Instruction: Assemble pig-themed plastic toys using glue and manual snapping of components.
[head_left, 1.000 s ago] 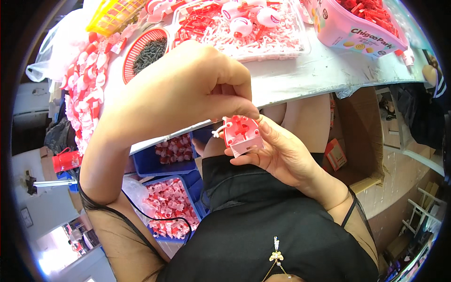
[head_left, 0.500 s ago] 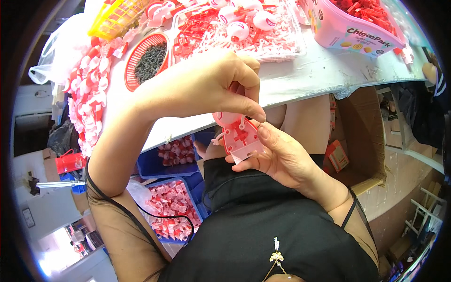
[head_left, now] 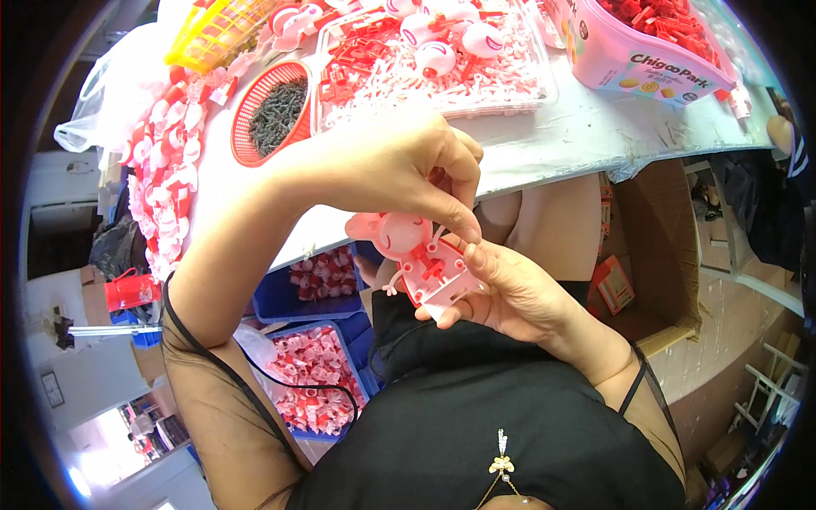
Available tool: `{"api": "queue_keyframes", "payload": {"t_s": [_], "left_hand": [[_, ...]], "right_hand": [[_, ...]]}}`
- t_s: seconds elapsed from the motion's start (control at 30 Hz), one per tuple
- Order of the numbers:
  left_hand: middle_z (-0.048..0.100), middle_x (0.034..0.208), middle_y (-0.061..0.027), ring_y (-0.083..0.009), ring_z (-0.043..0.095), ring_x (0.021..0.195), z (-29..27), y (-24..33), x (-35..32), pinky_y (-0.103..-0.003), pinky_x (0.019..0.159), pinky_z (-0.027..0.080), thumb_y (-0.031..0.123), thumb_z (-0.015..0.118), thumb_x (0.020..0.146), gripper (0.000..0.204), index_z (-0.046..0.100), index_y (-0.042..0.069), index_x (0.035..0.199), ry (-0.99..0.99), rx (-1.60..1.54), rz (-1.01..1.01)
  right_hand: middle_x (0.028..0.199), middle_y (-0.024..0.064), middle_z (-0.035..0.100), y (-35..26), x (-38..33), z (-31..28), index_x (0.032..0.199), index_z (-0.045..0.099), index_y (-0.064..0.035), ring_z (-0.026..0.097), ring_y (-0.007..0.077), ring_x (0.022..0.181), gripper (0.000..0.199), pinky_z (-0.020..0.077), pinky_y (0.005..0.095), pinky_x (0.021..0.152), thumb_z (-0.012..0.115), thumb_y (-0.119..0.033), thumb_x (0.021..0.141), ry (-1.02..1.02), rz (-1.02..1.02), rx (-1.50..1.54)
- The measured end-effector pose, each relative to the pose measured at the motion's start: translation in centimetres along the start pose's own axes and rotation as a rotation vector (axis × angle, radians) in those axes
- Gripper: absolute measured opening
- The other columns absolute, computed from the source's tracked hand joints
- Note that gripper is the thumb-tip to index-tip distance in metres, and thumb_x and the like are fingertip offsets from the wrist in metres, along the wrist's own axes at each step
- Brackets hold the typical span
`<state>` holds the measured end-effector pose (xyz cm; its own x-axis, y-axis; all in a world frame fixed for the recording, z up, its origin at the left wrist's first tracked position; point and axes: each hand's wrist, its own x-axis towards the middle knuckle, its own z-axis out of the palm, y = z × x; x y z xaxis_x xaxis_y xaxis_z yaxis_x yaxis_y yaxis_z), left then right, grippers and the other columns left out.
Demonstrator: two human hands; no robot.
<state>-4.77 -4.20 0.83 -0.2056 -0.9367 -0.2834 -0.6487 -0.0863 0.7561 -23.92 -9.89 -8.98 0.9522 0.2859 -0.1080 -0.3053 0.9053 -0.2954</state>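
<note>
1. Here, the right hand (head_left: 510, 293) is cradling a pink and red toy piece (head_left: 421, 255) from below, its grip clenched around the red base; the toy is sitting just near the table (head_left: 561, 140) edge, above the person's lap.
2. The left hand (head_left: 399, 166) is reaching down from above, its grip pinching the top of the same toy between thumb and fingertips; both hands are touching it.
3. On the far side, a clear tray (head_left: 442, 64) of red and white parts is lying on the table; a round red basket (head_left: 274, 110) of dark small pieces is sitting just to its left.
4. A pink tub (head_left: 637, 55) with red parts is standing at far right; a yellow basket (head_left: 217, 30) is lying at far left.
5. Below the table, blue bins (head_left: 319, 365) are holding pink and red toys.
</note>
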Motion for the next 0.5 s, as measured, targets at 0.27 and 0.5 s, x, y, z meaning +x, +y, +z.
{"api": "queue_keyframes", "payload": {"t_s": [0.27,0.5], "left_hand": [[0.058,0.074,-0.0060,-0.0158,0.056,0.071,0.5,-0.9,0.2,-0.027,0.065,0.045,0.016,0.072,0.080,0.016,0.070,0.000,0.085,0.152,-0.013,0.194],[0.061,0.081,-0.0065,-0.0151,0.058,0.076,0.8,1.8,-2.9,-0.027,0.068,0.045,0.003,0.076,0.071,0.015,0.069,0.003,0.085,0.542,0.179,0.191]], "right_hand": [[0.120,0.0162,0.056,-0.2,0.2,0.4,0.133,0.038,-0.0037,0.061,0.0281,0.104,0.051,0.0541,0.0367,0.085,0.052,-0.034,0.095,0.033,-0.052,0.013],[0.121,0.0124,0.054,-0.6,0.5,0.2,0.133,0.038,-0.0065,0.058,0.0278,0.109,0.047,0.0511,0.0394,0.090,0.049,-0.034,0.096,0.040,-0.161,0.062]]}}
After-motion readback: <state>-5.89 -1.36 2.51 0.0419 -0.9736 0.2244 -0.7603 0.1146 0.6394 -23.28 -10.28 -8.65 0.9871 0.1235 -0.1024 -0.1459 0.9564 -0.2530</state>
